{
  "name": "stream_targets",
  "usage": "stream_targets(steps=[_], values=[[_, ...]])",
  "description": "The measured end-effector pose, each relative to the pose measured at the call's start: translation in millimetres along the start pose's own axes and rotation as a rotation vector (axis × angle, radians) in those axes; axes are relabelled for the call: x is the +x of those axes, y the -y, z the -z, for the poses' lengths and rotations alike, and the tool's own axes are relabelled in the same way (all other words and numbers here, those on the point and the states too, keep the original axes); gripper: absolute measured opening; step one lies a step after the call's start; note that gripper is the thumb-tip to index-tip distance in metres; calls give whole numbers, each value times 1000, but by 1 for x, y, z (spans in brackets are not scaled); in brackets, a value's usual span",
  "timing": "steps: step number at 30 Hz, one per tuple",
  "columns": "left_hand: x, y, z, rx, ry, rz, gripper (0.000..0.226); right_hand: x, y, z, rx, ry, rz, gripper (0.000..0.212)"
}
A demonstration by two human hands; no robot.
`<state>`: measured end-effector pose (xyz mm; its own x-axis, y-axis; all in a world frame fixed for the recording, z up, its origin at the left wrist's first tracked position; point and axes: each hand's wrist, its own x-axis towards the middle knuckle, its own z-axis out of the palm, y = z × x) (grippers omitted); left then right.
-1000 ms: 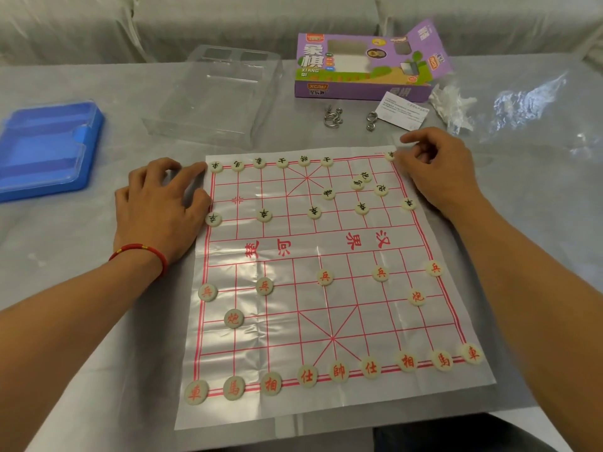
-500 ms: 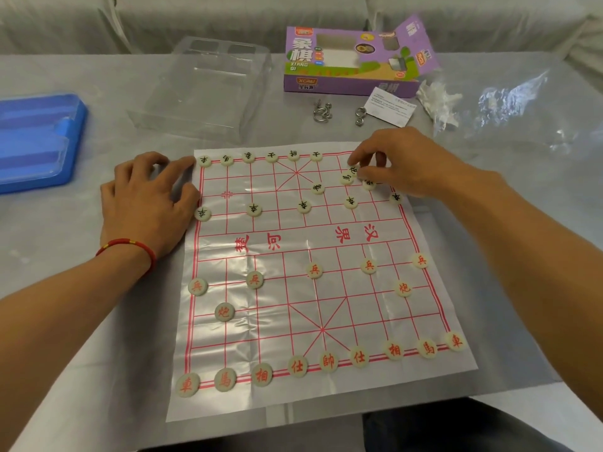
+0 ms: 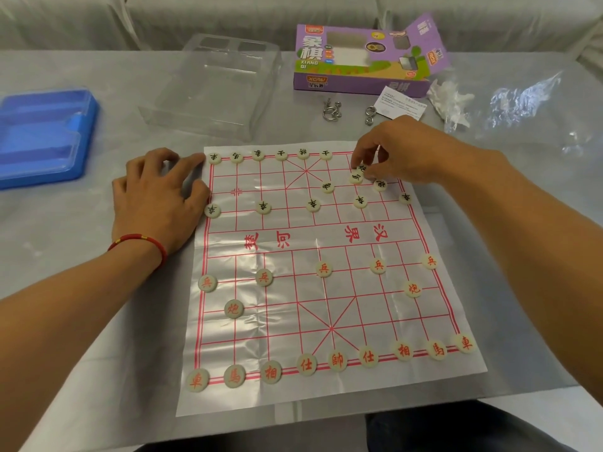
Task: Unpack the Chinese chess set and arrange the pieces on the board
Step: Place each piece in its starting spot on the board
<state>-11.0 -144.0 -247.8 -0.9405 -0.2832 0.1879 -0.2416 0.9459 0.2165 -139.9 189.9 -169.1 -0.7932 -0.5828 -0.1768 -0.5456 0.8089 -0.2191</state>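
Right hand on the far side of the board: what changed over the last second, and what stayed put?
The right hand left the board's far right corner, moved left to the loose black pieces and now pinches one black piece. The corner piece it touched earlier is no longer visible. The left hand still presses the board at its left edge; the red pieces are unmoved.

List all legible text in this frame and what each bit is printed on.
"象棋", "XIANG QI", "XCPA!": purple box.
"楚河", "汉界": board river.
"車 馬 相 仕 帥 仕 相 馬 車": red back row.
"兵", "炮": other red pieces.
Black pieces: upside down, mostly unclear.
Leaflet: too small.
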Motion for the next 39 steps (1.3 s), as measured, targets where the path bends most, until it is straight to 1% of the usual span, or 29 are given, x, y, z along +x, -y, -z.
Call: stream_targets(steps=[2, 4, 8, 11, 14, 17, 21, 25, 31, 39], values=[[0, 0, -1, 3, -3, 1, 50, 2, 4, 4, -24, -14, -21, 24], [0, 0, -2, 9, -6, 1, 50, 3, 17, 3, -20, -74, -10, 22], [1, 0, -1, 8, 0, 5, 50, 10, 81, -18, 69, -194, 130, 23], [1, -1, -1, 29, -12, 7, 50, 29, 129, -36, 33, -212, 222, 29], [1, -3, 0, 46, -11, 15, 50, 48, 153, -44, -28, -230, 249, 30], [0, -2, 0, 46, -25, 4, 50, 59, 154, -47, -58, -194, 223, 30], [1, 1, -2, 41, -39, -8, 50, 59, 145, -43, -4, -128, 212, 35], [2, 2, -4, 40, -39, -7, 50, 55, 139, -36, 36, -59, 250, 29], [3, 2, -5, 40, -33, -6, 51, 60, 141, -36, 22, -25, 268, 26], [2, 3, -5, 32, -34, -7, 51, 62, 142, -38, 43, -26, 270, 27]])
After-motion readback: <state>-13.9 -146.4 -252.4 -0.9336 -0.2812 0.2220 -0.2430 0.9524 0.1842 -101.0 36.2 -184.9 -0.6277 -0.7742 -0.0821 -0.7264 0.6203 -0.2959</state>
